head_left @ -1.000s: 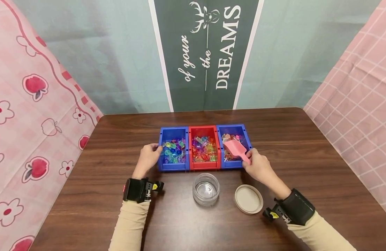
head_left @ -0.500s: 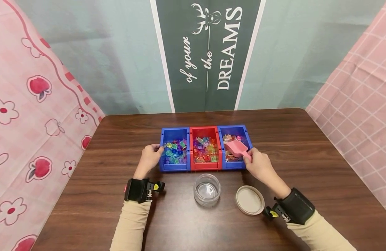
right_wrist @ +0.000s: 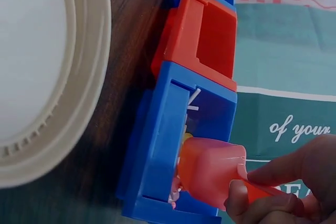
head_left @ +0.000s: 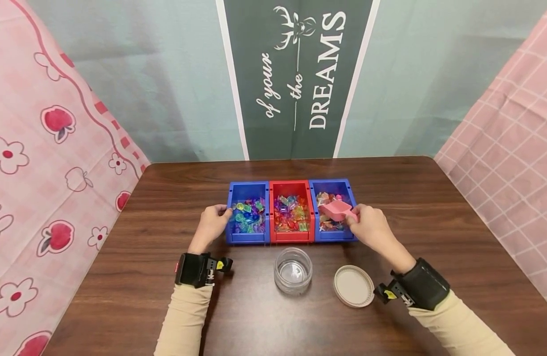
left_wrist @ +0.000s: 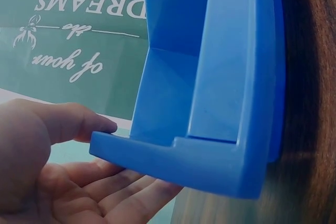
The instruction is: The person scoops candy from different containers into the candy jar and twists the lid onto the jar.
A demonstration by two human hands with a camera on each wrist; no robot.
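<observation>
Holding the pink scoop (head_left: 335, 210) by its handle in the right hand (head_left: 370, 228), right of centre in the head view, with fingers curled in close and little gap left. Hiding much of the handle behind those fingers. Leaning the scoop's bowl over the right blue bin (head_left: 335, 235) and covering part of the small mixed pieces (head_left: 325, 199) inside. Cannot tell whether the bowl touches them, nor make out its contents, even at lower centre of the right wrist view.

Pinching the outer side wall of the left blue bin (head_left: 248, 237) with the left hand (head_left: 209, 225), left of centre, between thumb and fingers. At lower left of the left wrist view, reaching the longer fingers partly out of sight behind the wall; cut off at the top edge there, with the bin's pieces out of view.

Between the blue bins, the red bin (head_left: 292, 237), with coloured pieces too small to identify singly. Below centre, a clear jar (head_left: 282, 284); to its right, a pale lid (head_left: 353, 287), cut off at the left edge of the right wrist view. At top centre, sideways lettering on the hanging cloth (head_left: 295, 143), cropped by the frame's edge.
</observation>
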